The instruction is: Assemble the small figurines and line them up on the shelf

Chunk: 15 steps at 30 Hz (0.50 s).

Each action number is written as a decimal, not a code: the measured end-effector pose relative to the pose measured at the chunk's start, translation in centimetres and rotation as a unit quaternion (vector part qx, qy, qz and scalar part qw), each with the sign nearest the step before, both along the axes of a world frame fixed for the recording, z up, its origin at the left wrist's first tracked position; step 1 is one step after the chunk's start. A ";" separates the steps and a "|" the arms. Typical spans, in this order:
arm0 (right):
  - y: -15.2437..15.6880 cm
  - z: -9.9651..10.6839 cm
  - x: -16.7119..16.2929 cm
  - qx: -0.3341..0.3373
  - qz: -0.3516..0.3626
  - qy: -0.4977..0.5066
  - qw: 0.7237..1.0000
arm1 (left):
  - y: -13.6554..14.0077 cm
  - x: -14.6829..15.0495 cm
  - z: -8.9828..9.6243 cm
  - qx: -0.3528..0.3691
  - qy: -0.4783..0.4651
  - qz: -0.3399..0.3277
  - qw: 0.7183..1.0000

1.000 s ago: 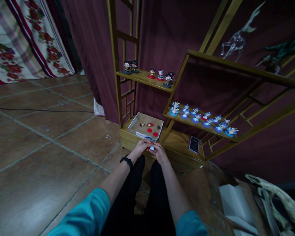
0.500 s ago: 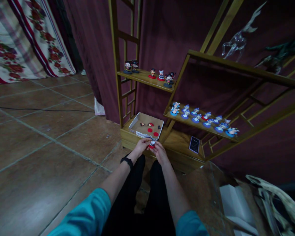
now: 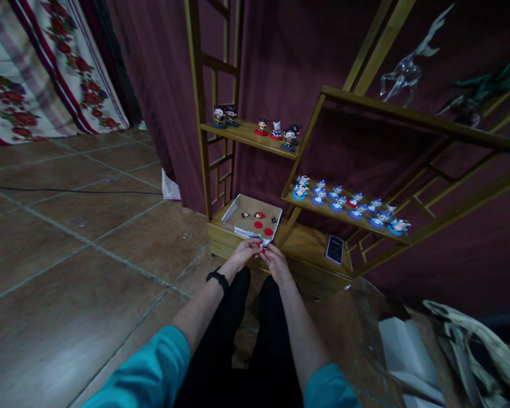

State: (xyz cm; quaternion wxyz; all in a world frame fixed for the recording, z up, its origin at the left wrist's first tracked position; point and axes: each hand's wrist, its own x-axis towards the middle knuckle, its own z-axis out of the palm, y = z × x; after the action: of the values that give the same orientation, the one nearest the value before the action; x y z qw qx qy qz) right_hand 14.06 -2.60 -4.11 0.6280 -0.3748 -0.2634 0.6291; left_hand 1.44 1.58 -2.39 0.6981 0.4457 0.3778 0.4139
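Observation:
A small white-headed figurine (image 3: pixel 264 244) on a red base is held between my two hands, just in front of the white-walled cardboard box (image 3: pixel 238 232). From the left, my left hand (image 3: pixel 245 253) closes its fingers on the figurine. My right hand (image 3: pixel 276 262) grips it from the right, low by the base. Inside the box lie two red discs (image 3: pixel 268 232), a figure with red (image 3: pixel 259 215) and small dark pieces (image 3: pixel 245 215). The fingertips partly hide the figurine's base.
Figurines stand on the upper left shelf (image 3: pixel 250 136), and several blue and purple ones fill the middle right shelf (image 3: pixel 340 212). A phone (image 3: pixel 335 249) lies on the bottom board. Higher up is a glass horse (image 3: pixel 403 76). A white box (image 3: pixel 408 351) sits on the floor at right.
The figurine has been raised and turned slightly in my fingers, so more of its body shows. My right hand has shifted a little lower on it.

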 end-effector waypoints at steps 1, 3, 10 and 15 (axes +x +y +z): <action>0.0 0.0 0.0 0.005 0.001 -0.001 1.000 | 0.0 0.0 -0.1 0.006 -0.002 -0.004 1.000; 0.0 -0.2 0.1 0.012 0.003 -0.004 1.000 | 0.1 0.1 -0.4 0.017 -0.010 -0.009 1.000; 0.2 -0.5 0.2 0.006 -0.008 -0.016 1.000 | 0.0 0.3 -0.5 0.028 -0.013 -0.001 1.000; 0.0 -0.5 0.4 0.006 -0.014 -0.036 0.999 | -0.3 0.3 -0.3 0.025 -0.014 -0.016 0.999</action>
State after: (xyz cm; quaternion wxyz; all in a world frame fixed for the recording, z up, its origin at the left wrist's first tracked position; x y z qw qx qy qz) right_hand 14.44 -2.62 -4.63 0.6289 -0.3973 -0.2842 0.6048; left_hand 1.73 1.27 -2.69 0.6986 0.4630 0.3507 0.4179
